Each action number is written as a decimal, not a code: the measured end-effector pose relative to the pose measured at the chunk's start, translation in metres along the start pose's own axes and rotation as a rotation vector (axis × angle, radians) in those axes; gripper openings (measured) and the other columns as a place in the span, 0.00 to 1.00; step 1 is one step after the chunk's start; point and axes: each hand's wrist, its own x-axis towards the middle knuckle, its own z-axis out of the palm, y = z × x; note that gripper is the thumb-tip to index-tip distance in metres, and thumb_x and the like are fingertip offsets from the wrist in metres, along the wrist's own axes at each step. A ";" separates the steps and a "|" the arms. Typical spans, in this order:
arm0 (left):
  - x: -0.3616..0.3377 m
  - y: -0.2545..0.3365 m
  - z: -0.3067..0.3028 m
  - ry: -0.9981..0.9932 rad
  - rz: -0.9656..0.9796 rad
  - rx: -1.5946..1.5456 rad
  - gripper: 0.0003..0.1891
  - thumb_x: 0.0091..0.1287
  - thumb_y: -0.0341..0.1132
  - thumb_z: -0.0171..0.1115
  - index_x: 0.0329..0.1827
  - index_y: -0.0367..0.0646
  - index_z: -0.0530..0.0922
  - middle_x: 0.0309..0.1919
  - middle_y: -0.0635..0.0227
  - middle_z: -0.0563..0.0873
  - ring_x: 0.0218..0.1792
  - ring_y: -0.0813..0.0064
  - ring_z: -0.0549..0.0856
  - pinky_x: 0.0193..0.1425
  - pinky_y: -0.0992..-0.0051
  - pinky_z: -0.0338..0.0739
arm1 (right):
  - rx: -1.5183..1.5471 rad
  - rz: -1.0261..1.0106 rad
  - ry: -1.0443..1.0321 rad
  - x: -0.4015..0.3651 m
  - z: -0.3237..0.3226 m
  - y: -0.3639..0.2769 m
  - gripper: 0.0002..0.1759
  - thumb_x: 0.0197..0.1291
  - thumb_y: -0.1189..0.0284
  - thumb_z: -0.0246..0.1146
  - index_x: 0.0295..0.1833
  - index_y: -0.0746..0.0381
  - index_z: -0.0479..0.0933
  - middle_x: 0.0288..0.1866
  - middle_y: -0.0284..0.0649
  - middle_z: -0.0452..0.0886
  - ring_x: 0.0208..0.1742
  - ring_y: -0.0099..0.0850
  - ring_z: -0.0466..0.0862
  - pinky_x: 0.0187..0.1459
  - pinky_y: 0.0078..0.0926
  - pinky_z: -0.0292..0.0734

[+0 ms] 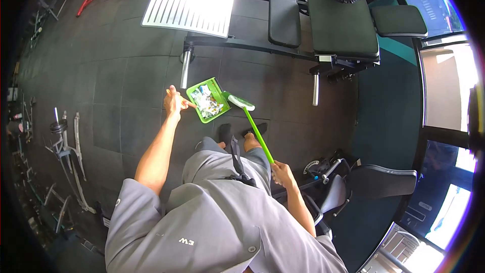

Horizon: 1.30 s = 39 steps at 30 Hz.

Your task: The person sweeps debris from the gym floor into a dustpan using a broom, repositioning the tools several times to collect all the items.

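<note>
A green dustpan (220,110) holds a heap of crumpled white and silvery litter (206,102). At its left side is my left hand (174,102), fingers closed around its handle end, one finger stretched along towards the rim. Most of that handle is hidden by the hand. My right hand (284,174) grips the bright green stick of a broom (258,134) near my right hip. The broom's head (241,102), green with pale bristles, lies beside the dustpan's right edge, close to or touching it.
A black padded weight bench (343,25) and a white slatted panel (189,2) stand ahead. Metal gym equipment (65,146) lines the left. A padded machine seat (381,187) is close on my right, near the windows. My feet (251,139) are on dark floor tiles.
</note>
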 end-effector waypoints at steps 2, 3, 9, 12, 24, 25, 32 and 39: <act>-0.003 0.005 -0.004 0.031 -0.015 -0.018 0.25 0.69 0.58 0.48 0.37 0.40 0.69 0.21 0.62 0.76 0.14 0.71 0.78 0.14 0.75 0.74 | 0.063 0.016 0.018 -0.013 -0.007 -0.007 0.15 0.67 0.64 0.52 0.50 0.62 0.76 0.19 0.31 0.70 0.13 0.19 0.68 0.13 0.18 0.65; -0.003 0.006 -0.009 0.039 -0.023 -0.012 0.25 0.69 0.58 0.48 0.37 0.39 0.69 0.21 0.62 0.76 0.14 0.71 0.78 0.14 0.75 0.74 | 0.069 0.012 0.040 -0.015 -0.011 -0.010 0.15 0.67 0.64 0.52 0.50 0.62 0.76 0.20 0.31 0.70 0.14 0.19 0.68 0.13 0.18 0.65; -0.014 0.014 -0.040 0.024 0.021 0.026 0.25 0.70 0.57 0.46 0.35 0.40 0.69 0.19 0.62 0.75 0.13 0.70 0.78 0.13 0.75 0.73 | -0.038 -0.065 0.128 0.027 -0.019 -0.048 0.14 0.67 0.66 0.50 0.46 0.63 0.76 0.18 0.33 0.70 0.14 0.21 0.71 0.13 0.21 0.68; -0.008 0.003 -0.039 0.014 0.024 0.044 0.25 0.70 0.57 0.46 0.36 0.40 0.70 0.20 0.62 0.76 0.13 0.71 0.78 0.13 0.74 0.73 | -0.290 -0.175 0.140 0.090 -0.004 -0.024 0.14 0.66 0.64 0.51 0.44 0.64 0.76 0.18 0.37 0.74 0.15 0.27 0.75 0.14 0.25 0.71; 0.004 -0.004 -0.043 0.009 0.026 -0.013 0.25 0.69 0.57 0.50 0.36 0.39 0.70 0.22 0.62 0.75 0.14 0.71 0.78 0.15 0.73 0.74 | 0.182 0.095 -0.043 -0.021 -0.006 -0.002 0.20 0.66 0.63 0.55 0.59 0.60 0.75 0.21 0.31 0.72 0.17 0.19 0.70 0.17 0.19 0.69; 0.007 -0.005 -0.049 -0.017 0.022 -0.058 0.25 0.69 0.57 0.50 0.37 0.39 0.69 0.22 0.63 0.75 0.14 0.71 0.78 0.15 0.73 0.73 | 0.154 0.097 -0.010 -0.033 -0.012 -0.004 0.21 0.66 0.64 0.55 0.62 0.60 0.72 0.22 0.32 0.72 0.17 0.19 0.70 0.17 0.18 0.69; -0.037 -0.013 -0.140 -0.160 0.043 -0.308 0.22 0.67 0.57 0.52 0.41 0.45 0.68 0.27 0.66 0.74 0.20 0.69 0.78 0.19 0.72 0.74 | 0.207 0.088 0.114 -0.077 -0.038 0.014 0.23 0.66 0.64 0.55 0.64 0.60 0.70 0.23 0.33 0.73 0.17 0.20 0.72 0.16 0.18 0.69; -0.112 -0.037 -0.204 -0.011 0.024 -0.503 0.22 0.67 0.58 0.52 0.41 0.46 0.70 0.33 0.65 0.79 0.22 0.66 0.81 0.23 0.70 0.77 | 0.366 0.092 0.209 -0.083 -0.066 0.068 0.19 0.66 0.64 0.55 0.58 0.62 0.73 0.21 0.35 0.74 0.16 0.22 0.73 0.15 0.20 0.70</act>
